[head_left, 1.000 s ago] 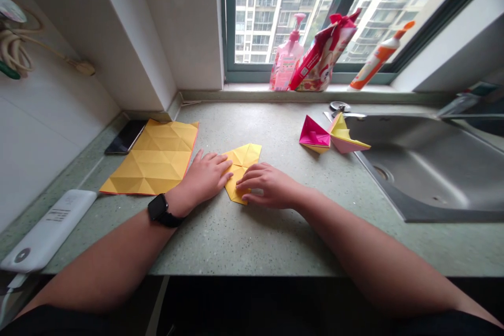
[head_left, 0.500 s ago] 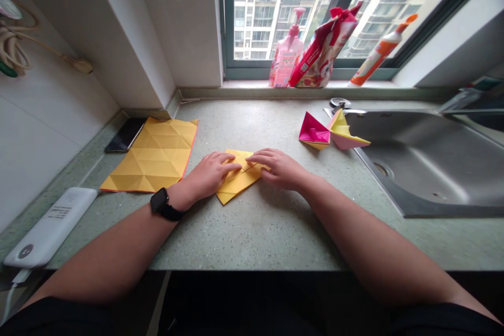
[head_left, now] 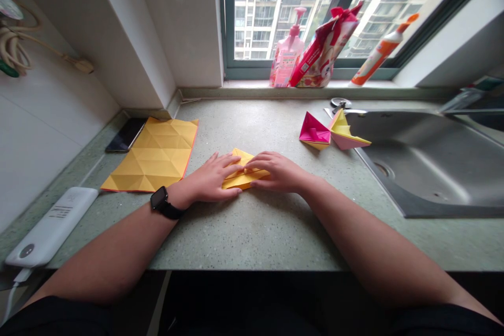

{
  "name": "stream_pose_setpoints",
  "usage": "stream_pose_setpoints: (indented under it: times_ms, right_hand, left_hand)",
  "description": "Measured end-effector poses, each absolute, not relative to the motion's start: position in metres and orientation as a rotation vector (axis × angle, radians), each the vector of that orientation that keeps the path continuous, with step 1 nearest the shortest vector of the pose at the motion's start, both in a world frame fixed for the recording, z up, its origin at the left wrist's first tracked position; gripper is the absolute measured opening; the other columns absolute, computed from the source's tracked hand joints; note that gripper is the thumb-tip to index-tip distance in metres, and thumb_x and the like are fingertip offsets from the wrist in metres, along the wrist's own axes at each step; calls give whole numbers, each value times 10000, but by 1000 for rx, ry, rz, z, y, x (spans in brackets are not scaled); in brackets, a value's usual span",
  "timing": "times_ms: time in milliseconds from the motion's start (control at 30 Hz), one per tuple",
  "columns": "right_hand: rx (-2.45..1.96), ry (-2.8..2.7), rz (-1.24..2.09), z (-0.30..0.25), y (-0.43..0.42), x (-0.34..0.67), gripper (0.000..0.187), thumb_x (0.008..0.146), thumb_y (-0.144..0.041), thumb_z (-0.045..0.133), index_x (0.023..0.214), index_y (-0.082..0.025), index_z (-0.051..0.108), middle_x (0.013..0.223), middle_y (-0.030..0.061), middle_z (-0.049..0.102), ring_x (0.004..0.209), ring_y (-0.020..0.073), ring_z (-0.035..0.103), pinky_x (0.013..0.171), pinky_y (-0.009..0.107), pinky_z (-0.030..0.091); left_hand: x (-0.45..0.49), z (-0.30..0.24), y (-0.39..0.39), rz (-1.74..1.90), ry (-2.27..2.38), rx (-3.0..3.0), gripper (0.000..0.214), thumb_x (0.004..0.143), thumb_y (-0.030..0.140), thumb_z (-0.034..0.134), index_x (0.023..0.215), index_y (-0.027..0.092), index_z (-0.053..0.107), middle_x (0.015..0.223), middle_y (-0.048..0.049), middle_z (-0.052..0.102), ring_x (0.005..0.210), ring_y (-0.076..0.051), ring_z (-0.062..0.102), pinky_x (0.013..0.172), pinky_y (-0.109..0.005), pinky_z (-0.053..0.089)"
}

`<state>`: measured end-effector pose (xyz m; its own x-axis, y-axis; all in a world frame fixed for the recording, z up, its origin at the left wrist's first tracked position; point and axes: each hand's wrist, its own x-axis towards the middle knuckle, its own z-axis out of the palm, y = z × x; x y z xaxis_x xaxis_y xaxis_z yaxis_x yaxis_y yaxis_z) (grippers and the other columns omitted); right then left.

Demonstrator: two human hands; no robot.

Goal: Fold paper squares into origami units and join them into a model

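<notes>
A small folded yellow paper (head_left: 241,168) lies on the speckled green counter (head_left: 255,231) between my hands. My left hand (head_left: 212,181), a black watch on its wrist, rests on the paper's left part with its fingers stretched out flat. My right hand (head_left: 275,172) presses on the paper's right part, fingers curled down onto it. Most of the paper is hidden beneath both hands.
A creased yellow sheet (head_left: 153,155) lies at left beside a dark phone (head_left: 126,135) and a white power bank (head_left: 51,227). Two folded paper boats, pink (head_left: 314,134) and yellow (head_left: 346,133), sit by the steel sink (head_left: 429,168). Bottles and a red pouch (head_left: 323,52) stand on the sill.
The paper has been turned and folded smaller. Both hands have come together over it, the left now lying flat and covering more of it.
</notes>
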<state>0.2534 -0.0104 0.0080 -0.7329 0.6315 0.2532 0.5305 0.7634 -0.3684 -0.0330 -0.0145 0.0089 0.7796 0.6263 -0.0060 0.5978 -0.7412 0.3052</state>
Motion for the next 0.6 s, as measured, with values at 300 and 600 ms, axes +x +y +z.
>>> stream_pose_setpoints:
  times_ms: [300, 600]
  right_hand:
    - [-874, -2655, 301, 13, -15, 249, 222, 936, -306, 804, 1147, -287, 871, 1216, 56, 847, 1067, 253, 766, 1016, 435, 574]
    - [-1091, -2677, 169, 17, -14, 248, 205, 1031, -234, 662, 995, -252, 863, 1045, 58, 844, 909, 214, 754, 871, 360, 568]
  left_hand:
    - [-37, 19, -17, 232, 919, 2737, 416, 1034, 298, 631, 1436, 293, 739, 1630, -107, 603, 1511, -356, 548, 1331, -673, 286]
    - [-37, 32, -15, 399, 950, 2758, 223, 992, 153, 586, 968, 188, 805, 1076, -89, 784, 942, -227, 720, 878, -360, 561]
